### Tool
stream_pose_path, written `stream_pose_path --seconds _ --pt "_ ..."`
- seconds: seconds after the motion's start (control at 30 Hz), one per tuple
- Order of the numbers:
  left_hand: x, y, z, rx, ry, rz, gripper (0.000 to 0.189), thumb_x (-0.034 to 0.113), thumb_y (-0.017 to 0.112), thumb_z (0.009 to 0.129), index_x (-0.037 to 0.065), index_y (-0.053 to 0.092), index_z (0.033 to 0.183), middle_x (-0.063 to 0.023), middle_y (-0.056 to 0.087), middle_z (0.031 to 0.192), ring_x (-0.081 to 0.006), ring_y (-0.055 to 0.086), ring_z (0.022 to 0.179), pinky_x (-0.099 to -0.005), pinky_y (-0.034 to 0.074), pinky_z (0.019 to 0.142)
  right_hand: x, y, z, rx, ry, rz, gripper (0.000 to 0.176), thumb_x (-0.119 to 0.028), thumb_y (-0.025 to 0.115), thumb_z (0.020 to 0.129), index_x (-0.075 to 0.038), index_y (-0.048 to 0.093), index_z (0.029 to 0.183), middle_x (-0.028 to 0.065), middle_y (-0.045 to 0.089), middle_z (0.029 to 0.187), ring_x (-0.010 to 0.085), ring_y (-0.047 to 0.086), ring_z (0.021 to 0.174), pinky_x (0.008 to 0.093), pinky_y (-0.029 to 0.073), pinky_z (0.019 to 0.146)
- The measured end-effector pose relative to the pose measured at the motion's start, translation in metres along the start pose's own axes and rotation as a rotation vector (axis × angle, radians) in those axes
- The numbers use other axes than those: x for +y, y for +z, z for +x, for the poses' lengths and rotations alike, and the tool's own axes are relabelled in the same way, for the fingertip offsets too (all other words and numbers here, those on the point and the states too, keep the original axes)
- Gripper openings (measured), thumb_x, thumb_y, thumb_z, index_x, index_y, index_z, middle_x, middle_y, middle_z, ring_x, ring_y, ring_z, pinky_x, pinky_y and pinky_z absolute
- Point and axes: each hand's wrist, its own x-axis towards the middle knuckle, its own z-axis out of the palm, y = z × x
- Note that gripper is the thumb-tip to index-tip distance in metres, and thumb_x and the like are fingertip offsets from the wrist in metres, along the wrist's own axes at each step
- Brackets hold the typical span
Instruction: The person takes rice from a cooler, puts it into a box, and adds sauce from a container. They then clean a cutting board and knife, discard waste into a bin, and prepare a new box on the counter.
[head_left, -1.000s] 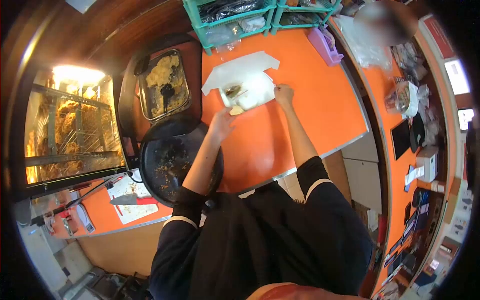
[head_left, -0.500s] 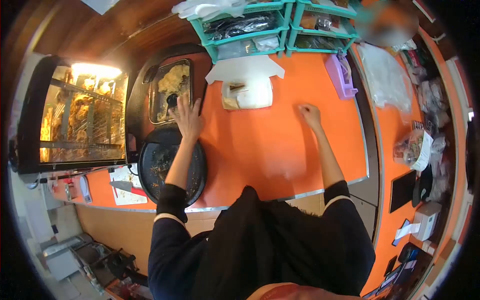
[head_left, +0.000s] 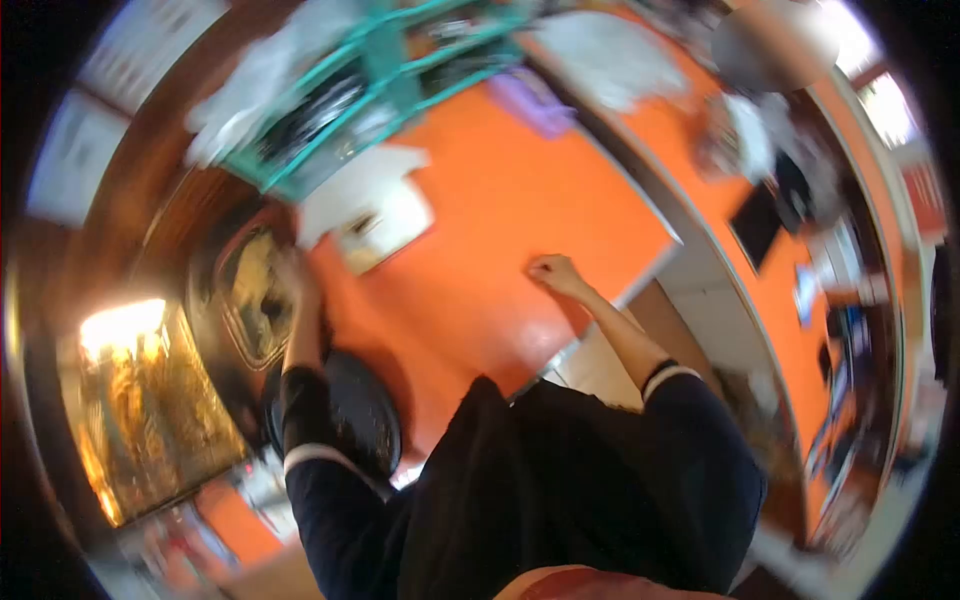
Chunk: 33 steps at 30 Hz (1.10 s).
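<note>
The view is blurred by head motion. My left hand reaches over the metal tray of yellow food in the dark warmer; whether it grips anything there is too smeared to tell. My right hand rests as a closed fist on the orange counter, holding nothing visible. An open white takeaway box with food lies on the counter between the hands, nearer my left one.
A round black lid lies under my left forearm. A lit glass display case with fried food stands at the left. Teal baskets and a purple holder line the counter's far edge. A person stands behind it, top right.
My left hand moved from the black lid further onto the food tray. My right hand stayed fisted on the counter. The camera swung and tilted sharply, blurring everything.
</note>
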Motion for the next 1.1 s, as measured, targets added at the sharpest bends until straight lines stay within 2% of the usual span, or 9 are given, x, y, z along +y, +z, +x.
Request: stream_pose_path --seconds 0.1,0.2,0.47,0.6,0.67,0.77,0.9,1.03,1.1 --pt "-0.051 0.109 0.060 0.077 0.208 0.446 0.039 0.024 0.040 0.077 0.007 0.042 0.112 -0.0122 0.039 0.118 -0.0262 0.034 0.110 -0.0402 0.027 0.090 0.012 -0.021 -0.038 0.175 0.014 -0.203 0.016 -0.021 0.054 0.068 -0.008 0.061 0.077 0.0077 0.060 0.077 0.0202 0.056 0.071 0.0304 0.043 0.066" --pt "-0.018 0.003 0.021 -0.315 0.150 0.542 0.055 0.048 0.029 0.078 0.021 0.023 0.126 -0.0014 0.011 0.133 -0.0206 0.016 0.120 -0.0553 0.007 0.092 0.021 -0.050 -0.073 0.159 0.158 -0.131 0.015 -0.015 0.051 0.068 -0.008 0.061 0.077 0.0092 0.060 0.078 0.0223 0.057 0.072 0.0313 0.044 0.066" --pt "0.040 -0.116 -0.034 -0.240 -0.245 0.231 0.046 0.036 0.043 0.076 0.015 0.036 0.116 -0.0057 0.034 0.122 -0.0246 0.035 0.109 -0.0561 0.017 0.089 0.090 -0.231 -0.139 0.889 0.296 -0.174 0.014 -0.014 0.052 0.067 -0.007 0.061 0.075 0.0121 0.059 0.072 0.0228 0.058 0.066 0.0314 0.045 0.059" --pt "0.054 -0.130 -0.032 0.152 -0.091 -0.070 0.051 0.027 0.048 0.072 0.015 0.032 0.119 -0.0075 0.036 0.120 -0.0269 0.039 0.105 -0.0572 0.020 0.087 0.125 -0.310 -0.165 1.233 0.265 -0.291 0.014 -0.018 0.055 0.067 -0.007 0.061 0.072 0.0112 0.059 0.067 0.0223 0.058 0.062 0.0305 0.044 0.057" --pt "0.070 -0.127 -0.033 0.462 0.340 -0.254 0.060 0.020 0.051 0.068 0.015 0.026 0.123 -0.0094 0.041 0.114 -0.0274 0.044 0.100 -0.0580 0.020 0.086 0.115 -0.342 -0.168 1.240 0.540 -0.191 0.015 -0.021 0.057 0.068 -0.007 0.061 0.071 0.0102 0.059 0.065 0.0209 0.057 0.062 0.0300 0.044 0.056" --pt "0.114 -0.142 -0.053 0.114 0.245 -0.280 0.070 0.016 0.054 0.065 0.017 0.019 0.126 -0.0108 0.045 0.110 -0.0258 0.044 0.099 -0.0582 0.019 0.086 0.106 -0.376 -0.168 1.133 0.620 -0.079 0.015 -0.022 0.056 0.070 -0.008 0.062 0.075 0.0095 0.059 0.067 0.0196 0.057 0.063 0.0291 0.043 0.057" --pt "0.105 -0.021 -0.043 0.288 0.347 -0.297 0.065 0.017 0.056 0.065 0.019 0.024 0.122 -0.0110 0.045 0.108 -0.0271 0.042 0.101 -0.0576 0.026 0.080 0.151 -0.406 -0.146 1.283 0.337 -0.094 0.017 -0.022 0.055 0.071 -0.008 0.061 0.078 0.0090 0.059 0.069 0.0189 0.057 0.065 0.0289 0.043 0.058" --pt "0.185 -0.093 -0.112 0.070 -0.051 -0.137 0.061 0.019 0.059 0.064 0.015 0.029 0.118 -0.0106 0.038 0.114 -0.0288 0.036 0.106 -0.0539 0.031 0.077 0.132 -0.438 -0.112 1.259 0.205 -0.044 0.017 -0.021 0.055 0.070 -0.008 0.060 0.079 0.0094 0.059 0.069 0.0209 0.058 0.065 0.0303 0.043 0.058" --pt "0.202 -0.106 -0.114 0.325 -0.065 -0.216 0.063 0.017 0.062 0.061 0.014 0.031 0.116 -0.0108 0.029 0.121 -0.0298 0.030 0.109 -0.0507 0.031 0.079 0.102 -0.450 -0.088 1.267 0.044 -0.216 0.020 -0.023 0.056 0.070 -0.006 0.059 0.081 0.0103 0.058 0.073 0.0227 0.057 0.068 0.0307 0.043 0.061"
